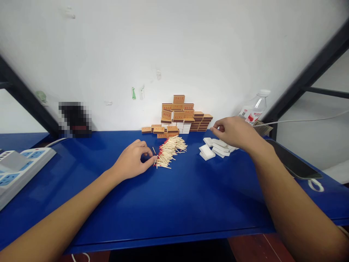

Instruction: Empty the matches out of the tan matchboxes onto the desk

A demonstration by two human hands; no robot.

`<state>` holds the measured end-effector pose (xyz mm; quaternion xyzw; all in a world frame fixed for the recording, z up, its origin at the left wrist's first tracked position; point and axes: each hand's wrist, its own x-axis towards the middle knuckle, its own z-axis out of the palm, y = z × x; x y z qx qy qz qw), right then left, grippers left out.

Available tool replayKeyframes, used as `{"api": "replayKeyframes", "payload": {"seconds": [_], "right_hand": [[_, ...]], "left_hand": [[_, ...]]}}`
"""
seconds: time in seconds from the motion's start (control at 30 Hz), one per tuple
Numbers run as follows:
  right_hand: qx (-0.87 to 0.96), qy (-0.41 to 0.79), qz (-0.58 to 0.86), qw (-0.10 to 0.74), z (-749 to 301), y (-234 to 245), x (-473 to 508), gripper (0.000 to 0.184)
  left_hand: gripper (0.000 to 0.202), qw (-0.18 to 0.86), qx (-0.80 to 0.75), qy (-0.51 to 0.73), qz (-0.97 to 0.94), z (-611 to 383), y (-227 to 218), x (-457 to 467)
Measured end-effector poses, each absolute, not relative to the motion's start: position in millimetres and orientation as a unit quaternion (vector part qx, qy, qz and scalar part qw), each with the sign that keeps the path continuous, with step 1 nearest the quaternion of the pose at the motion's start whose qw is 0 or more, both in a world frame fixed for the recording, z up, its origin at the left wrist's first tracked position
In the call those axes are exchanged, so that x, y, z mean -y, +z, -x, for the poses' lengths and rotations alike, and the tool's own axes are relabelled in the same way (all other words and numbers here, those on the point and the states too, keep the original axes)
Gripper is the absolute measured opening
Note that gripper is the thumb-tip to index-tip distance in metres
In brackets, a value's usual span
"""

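A heap of red-tipped matches (170, 150) lies on the blue table (174, 203). My left hand (133, 160) rests beside the heap's left end, fingers curled in a pinch on a few matches. My right hand (234, 131) hovers over a small pile of white inner matchbox trays (215, 148), fingers curled downward toward them; whether it grips one is hidden. Behind the matches, orange matchbox sleeves (178, 114) are stacked against the wall.
A white power strip (16, 167) sits at the left edge. A plastic water bottle (255, 109) stands at the back right, beside a dark phone (293, 162) with a white cable. Black frame bars slant at both sides.
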<state>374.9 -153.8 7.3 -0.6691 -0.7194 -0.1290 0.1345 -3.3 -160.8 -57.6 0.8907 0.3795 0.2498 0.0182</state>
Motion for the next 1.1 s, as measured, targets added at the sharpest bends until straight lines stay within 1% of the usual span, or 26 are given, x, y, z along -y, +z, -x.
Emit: {"api": "replayKeyframes", "payload": {"seconds": [0.2, 0.47, 0.67, 0.97, 1.1], "right_hand": [[0.723, -0.131, 0.666, 0.129, -366, 5, 152, 0.028], [0.737, -0.131, 0.652, 0.123, -362, 6, 154, 0.035], [0.732, -0.116, 0.659, 0.126, -360, 7, 154, 0.034], [0.732, -0.113, 0.660, 0.126, -361, 6, 153, 0.033], [0.737, -0.119, 0.653, 0.129, -363, 5, 153, 0.034]], "left_hand": [[0.019, 0.044, -0.366, 0.244, -0.897, 1, -60, 164], [0.018, 0.095, -0.393, 0.226, -0.886, -5, -58, 168], [0.017, 0.116, -0.409, 0.218, -0.878, -6, -59, 165], [0.015, 0.096, -0.413, 0.224, -0.877, -2, -58, 160], [0.016, 0.072, -0.361, 0.250, -0.896, 4, -53, 158]]}}
